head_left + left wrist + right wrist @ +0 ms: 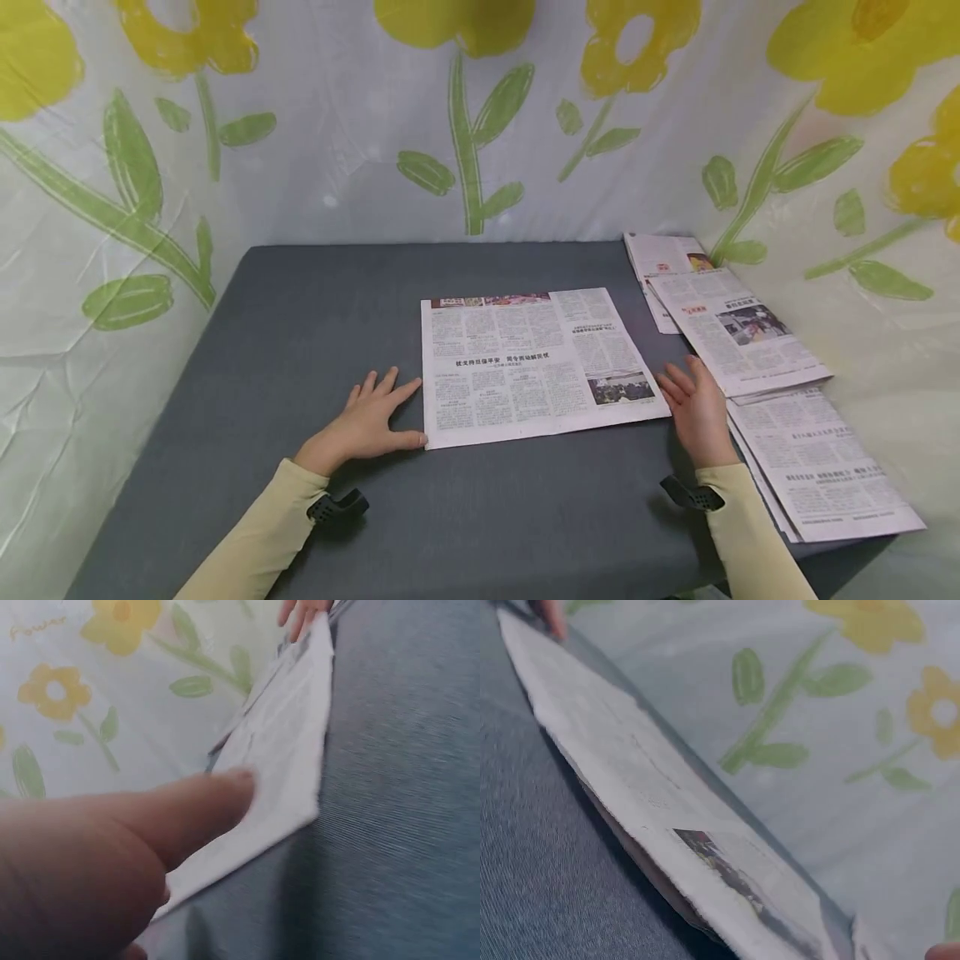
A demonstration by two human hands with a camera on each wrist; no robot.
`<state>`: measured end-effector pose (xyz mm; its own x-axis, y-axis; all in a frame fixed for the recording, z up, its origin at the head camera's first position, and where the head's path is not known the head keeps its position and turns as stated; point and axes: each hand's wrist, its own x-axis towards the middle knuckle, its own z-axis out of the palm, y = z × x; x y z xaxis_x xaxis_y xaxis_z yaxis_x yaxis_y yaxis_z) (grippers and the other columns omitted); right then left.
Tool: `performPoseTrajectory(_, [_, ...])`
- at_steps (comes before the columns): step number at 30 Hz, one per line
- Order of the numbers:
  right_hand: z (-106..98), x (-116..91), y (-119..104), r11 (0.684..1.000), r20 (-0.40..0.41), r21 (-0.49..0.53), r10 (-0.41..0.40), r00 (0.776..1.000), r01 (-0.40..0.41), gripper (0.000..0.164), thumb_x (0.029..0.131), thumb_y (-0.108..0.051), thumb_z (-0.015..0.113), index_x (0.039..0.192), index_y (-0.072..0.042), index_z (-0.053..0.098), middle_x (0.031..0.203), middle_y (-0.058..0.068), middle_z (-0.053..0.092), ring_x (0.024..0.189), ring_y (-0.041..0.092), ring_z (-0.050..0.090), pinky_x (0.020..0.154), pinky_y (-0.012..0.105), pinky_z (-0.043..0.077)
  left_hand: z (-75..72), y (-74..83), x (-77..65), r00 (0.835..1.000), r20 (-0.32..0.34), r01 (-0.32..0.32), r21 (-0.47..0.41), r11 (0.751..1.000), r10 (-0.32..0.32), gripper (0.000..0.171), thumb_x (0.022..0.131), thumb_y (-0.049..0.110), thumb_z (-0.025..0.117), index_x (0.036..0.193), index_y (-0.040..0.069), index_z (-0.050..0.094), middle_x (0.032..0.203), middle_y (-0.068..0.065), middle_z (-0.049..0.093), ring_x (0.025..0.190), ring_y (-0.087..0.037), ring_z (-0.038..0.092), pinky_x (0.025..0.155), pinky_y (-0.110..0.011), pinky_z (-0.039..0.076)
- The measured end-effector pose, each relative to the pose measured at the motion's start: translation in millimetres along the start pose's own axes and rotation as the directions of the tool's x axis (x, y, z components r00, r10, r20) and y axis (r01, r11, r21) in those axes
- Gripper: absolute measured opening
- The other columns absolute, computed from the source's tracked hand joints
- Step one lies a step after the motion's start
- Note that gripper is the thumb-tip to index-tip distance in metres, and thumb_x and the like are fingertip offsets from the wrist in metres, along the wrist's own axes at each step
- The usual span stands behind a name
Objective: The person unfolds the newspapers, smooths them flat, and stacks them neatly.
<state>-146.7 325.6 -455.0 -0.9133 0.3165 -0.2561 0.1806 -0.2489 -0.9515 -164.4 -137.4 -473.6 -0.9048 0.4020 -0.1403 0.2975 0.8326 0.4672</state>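
Note:
A folded newspaper (pixel 525 367) lies on the dark grey table in front of me, printed side up, with a photo near its lower right corner. My left hand (pixel 369 423) is at its left edge, fingers spread and the thumb tip at the near left corner. On the opposite side, my right hand (pixel 699 410) is at the right edge, palm turned up and fingers loosely extended beside the near corner. In the right wrist view, the near edge of the newspaper (pixel 630 772) stands slightly off the table. Whether the right fingertips reach under the paper I cannot tell.
Along the table's right side lie several more newspapers: one at the back (pixel 648 275), an overlapping one in the middle (pixel 720 333), and a stack at the front (pixel 832 467) near the edge. A flower-patterned curtain (pixel 330 125) hangs behind and beside the table (pixel 315 317).

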Motion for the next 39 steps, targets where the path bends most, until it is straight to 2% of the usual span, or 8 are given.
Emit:
performPoseTrajectory(3, [6.1,-3.6,1.2,0.966,-0.025,-0.234,-0.121,0.992,0.112,0.063,0.111,-0.031,0.036,0.165,-0.008,0.011,0.169,0.022,0.02,0.156,0.036,0.027,0.128,0.047,0.022,-8.6,5.1,10.5,1.0,-0.024,-0.013,0.0,1.0,0.013,0.088,0.088,0.053,0.072,0.158,0.012,0.039,0.165,-0.033,0.021,0.151,-0.063,0.011,0.117,-0.078,0.011])
performPoseTrajectory(5, [15.0,-8.7,2.9,0.883,0.011,-0.433,-0.194,0.981,0.18,0.061,0.108,-0.022,0.045,0.162,-0.004,0.023,0.163,0.026,0.034,0.151,0.038,0.036,0.123,0.05,0.031,-13.1,10.6,21.7,0.998,-0.045,-0.032,0.013,0.999,0.032,0.085,0.091,0.052,0.069,0.159,0.013,0.038,0.166,-0.032,0.019,0.151,-0.061,0.011,0.117,-0.077,0.011])
performPoseTrajectory(8, [32.2,-21.1,7.8,0.649,0.156,-0.704,-0.255,0.954,0.288,0.06,0.104,-0.02,0.055,0.157,-0.001,0.035,0.155,0.031,0.043,0.144,0.044,0.044,0.115,0.058,0.039,-15.7,20.2,44.6,0.997,-0.044,-0.068,0.036,0.997,0.07,0.084,0.093,0.054,0.066,0.161,0.016,0.034,0.168,-0.029,0.014,0.154,-0.058,0.009,0.12,-0.075,0.01])
performPoseTrajectory(12, [51.9,-39.6,20.1,0.364,0.393,-0.8,-0.281,0.876,0.476,0.064,0.098,-0.021,0.064,0.153,0.003,0.042,0.156,0.035,0.038,0.145,0.053,0.038,0.114,0.068,0.035,-10.5,32.8,79.4,0.992,0.0,-0.128,0.075,0.989,0.129,0.089,0.092,0.061,0.064,0.163,0.02,0.027,0.171,-0.025,0.008,0.156,-0.054,0.004,0.122,-0.072,0.008])
performPoseTrajectory(15, [61.3,-50.6,31.3,0.217,0.509,-0.792,-0.281,0.814,0.57,0.064,0.096,-0.023,0.069,0.149,0.005,0.047,0.155,0.039,0.037,0.145,0.059,0.034,0.113,0.073,0.031,-3.8,39.4,101.0,0.982,0.044,-0.185,0.11,0.977,0.181,0.092,0.091,0.065,0.063,0.164,0.023,0.026,0.172,-0.022,0.005,0.157,-0.051,0.0,0.124,-0.07,0.006])
performPoseTrajectory(17, [65.2,-57.0,38.0,0.152,0.536,-0.8,-0.258,0.804,0.581,0.063,0.095,-0.026,0.07,0.148,0.002,0.05,0.154,0.039,0.038,0.144,0.062,0.033,0.111,0.076,0.03,0.6,42.2,111.5,0.975,0.076,-0.219,0.132,0.967,0.211,0.092,0.091,0.067,0.061,0.164,0.025,0.025,0.173,-0.02,0.002,0.158,-0.049,-0.003,0.124,-0.068,0.005])
performPoseTrajectory(24, [68.1,-66.8,49.2,0.098,0.519,-0.843,-0.108,0.848,0.529,0.059,0.1,-0.034,0.062,0.151,-0.006,0.05,0.16,0.036,0.03,0.149,0.062,0.019,0.111,0.081,0.021,7.4,46.5,128.2,0.964,0.157,-0.239,0.17,0.956,0.213,0.089,0.092,0.071,0.054,0.164,0.028,0.022,0.173,-0.015,0.0,0.159,-0.045,-0.008,0.125,-0.067,0.001])
performPoseTrajectory(39, [73.9,-53.3,40.9,0.059,0.521,-0.85,-0.035,0.853,0.523,0.06,0.102,-0.038,0.059,0.152,-0.007,0.049,0.162,0.036,0.026,0.149,0.062,0.017,0.113,0.079,0.019,12.3,40.9,114.9,0.979,0.141,-0.17,0.199,0.965,0.144,0.086,0.094,0.074,0.048,0.164,0.03,0.024,0.173,-0.015,0.005,0.158,-0.046,-0.007,0.125,-0.068,0.002])
